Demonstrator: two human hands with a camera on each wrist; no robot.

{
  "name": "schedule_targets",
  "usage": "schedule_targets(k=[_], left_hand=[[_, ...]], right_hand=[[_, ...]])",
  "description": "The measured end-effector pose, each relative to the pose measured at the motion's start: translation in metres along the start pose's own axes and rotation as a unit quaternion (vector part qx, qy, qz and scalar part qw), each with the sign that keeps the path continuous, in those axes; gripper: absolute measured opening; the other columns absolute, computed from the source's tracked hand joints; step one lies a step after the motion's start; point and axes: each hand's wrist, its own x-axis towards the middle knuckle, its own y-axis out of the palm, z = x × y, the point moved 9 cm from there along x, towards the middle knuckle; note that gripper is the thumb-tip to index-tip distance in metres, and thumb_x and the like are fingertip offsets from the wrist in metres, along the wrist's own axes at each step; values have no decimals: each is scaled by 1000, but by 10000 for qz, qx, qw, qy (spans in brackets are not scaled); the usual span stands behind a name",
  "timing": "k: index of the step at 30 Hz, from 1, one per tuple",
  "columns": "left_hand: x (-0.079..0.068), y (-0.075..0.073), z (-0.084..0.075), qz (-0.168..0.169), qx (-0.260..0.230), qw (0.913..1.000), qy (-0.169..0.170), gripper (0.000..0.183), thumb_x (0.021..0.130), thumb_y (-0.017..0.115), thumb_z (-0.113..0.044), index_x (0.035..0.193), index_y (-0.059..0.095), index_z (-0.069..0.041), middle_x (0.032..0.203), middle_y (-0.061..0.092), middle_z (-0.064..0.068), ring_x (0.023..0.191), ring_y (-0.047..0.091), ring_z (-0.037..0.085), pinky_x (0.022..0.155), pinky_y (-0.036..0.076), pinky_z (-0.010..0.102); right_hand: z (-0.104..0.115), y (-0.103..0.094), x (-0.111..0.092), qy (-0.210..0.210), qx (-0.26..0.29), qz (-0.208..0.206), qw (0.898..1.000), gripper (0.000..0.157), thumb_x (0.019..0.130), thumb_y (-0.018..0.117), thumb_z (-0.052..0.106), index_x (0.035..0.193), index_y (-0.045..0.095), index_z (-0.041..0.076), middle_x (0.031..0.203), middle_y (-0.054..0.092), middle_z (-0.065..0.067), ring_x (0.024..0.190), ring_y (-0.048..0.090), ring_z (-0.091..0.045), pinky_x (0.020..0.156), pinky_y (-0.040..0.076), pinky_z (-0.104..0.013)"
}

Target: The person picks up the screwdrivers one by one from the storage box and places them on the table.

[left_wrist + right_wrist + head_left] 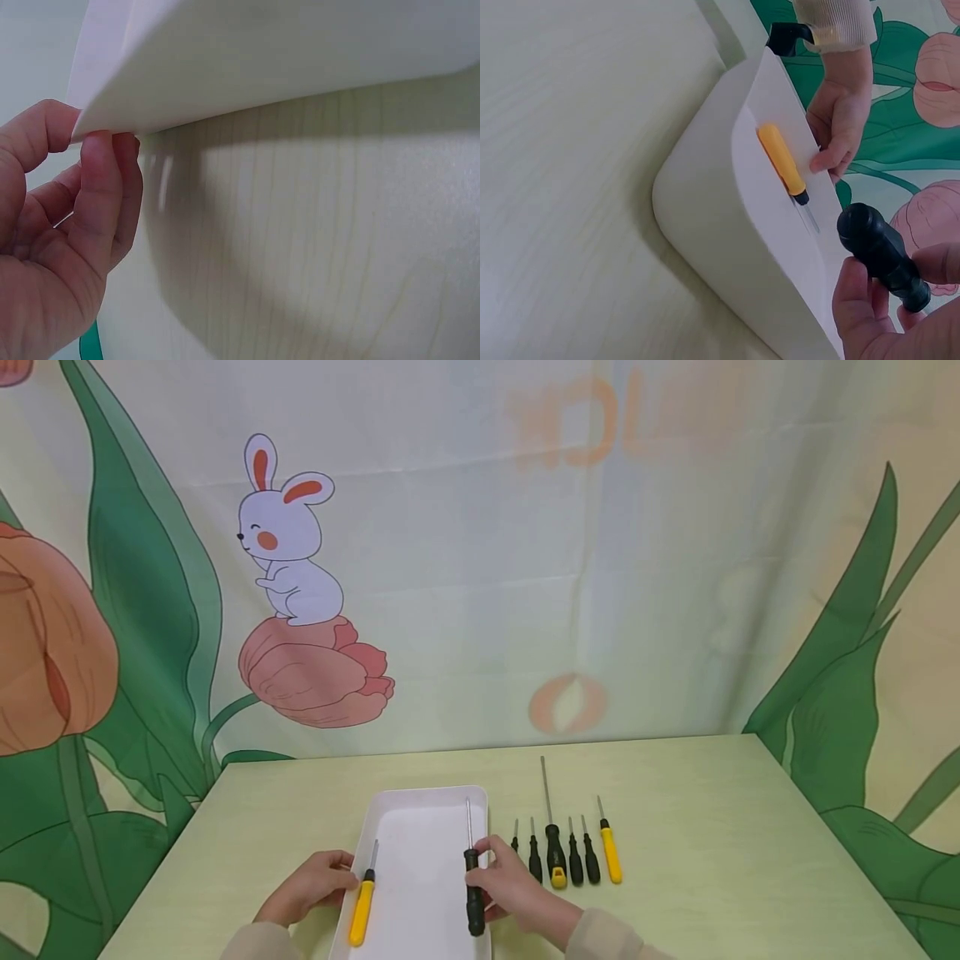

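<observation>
My right hand (517,885) holds a black-handled screwdriver (474,893) over the right side of a white tray (420,935), its shaft pointing away from me. In the right wrist view, fingers and thumb grip that black handle (881,251). A yellow-handled screwdriver (362,912) lies inside the tray along its left side. My left hand (315,883) pinches the tray's left rim, thumb on the inner side; the left wrist view shows its fingers (101,195) curled at the tray's edge (225,112).
Right of the tray, several screwdrivers lie in a row on the pale wooden table (720,827): black-handled ones (575,860), a long black-and-yellow one (555,856), and a yellow-handled one (611,853) at the end. A printed curtain (465,568) hangs behind the table.
</observation>
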Motion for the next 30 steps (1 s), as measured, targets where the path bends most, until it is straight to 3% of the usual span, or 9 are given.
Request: schedule_targets(k=[30], left_hand=[[1, 0, 0, -21, -93, 9999, 135, 36, 76, 59, -6, 109, 51, 6, 88, 56, 11, 72, 50, 16, 65, 46, 25]], right_hand=[[-2, -70, 4, -44, 134, -275, 9995, 40, 81, 52, 9, 118, 39, 3, 83, 50, -10, 53, 48, -15, 45, 46, -26]])
